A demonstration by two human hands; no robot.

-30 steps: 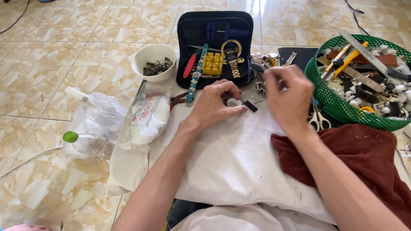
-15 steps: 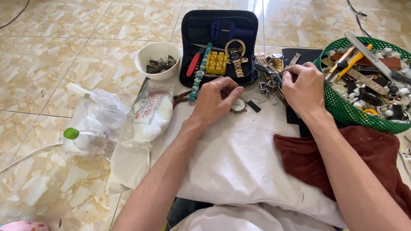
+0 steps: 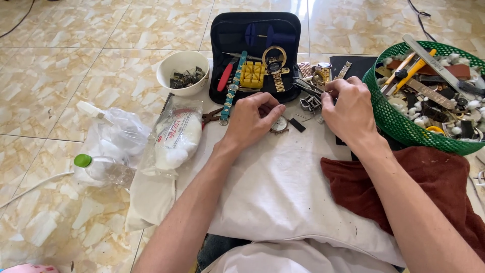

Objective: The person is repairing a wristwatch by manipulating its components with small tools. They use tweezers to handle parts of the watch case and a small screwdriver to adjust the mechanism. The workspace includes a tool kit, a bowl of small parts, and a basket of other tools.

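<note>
**Watch Case and Small Metal Parts on the White Cloth**

At the centre of the frame, slightly above the middle, we see a round watch case (image 3: 279, 124) lying on a white cloth (image 3: 273, 192) spread over the tiled floor (image 3: 60, 65). Our left hand (image 3: 251, 120) rests on it, fingers curled down around its left edge, so the grip is closed on the watch case. A small dark rectangular piece (image 3: 297, 125) lies just beside the case, to its right.

Right of that, our right hand (image 3: 351, 108) has its fingertips pinched over a cluster of small metal parts (image 3: 309, 102); we cannot tell whether the grip actually holds one of them or only touches them.

Just above both hands, in the upper centre, an open black tool case (image 3: 255, 30) holds a yellow block (image 3: 251, 75), a red-handled tool (image 3: 225, 77), a gold wristwatch (image 3: 275, 65) and a teal strap (image 3: 232, 88) that hangs over its lower edge. To its left stands a white bowl (image 3: 183, 65) with dark bits inside.

At the right edge a green mesh basket (image 3: 399, 121) is full of tools and scraps, and a dark red cloth (image 3: 404, 187) lies below it, under our right forearm.

On the left of the frame lie a clear bag of white cotton (image 3: 174, 134), a crumpled plastic bag (image 3: 118, 134) and a clear bottle with a green cap (image 3: 96, 167) on its side.
</note>
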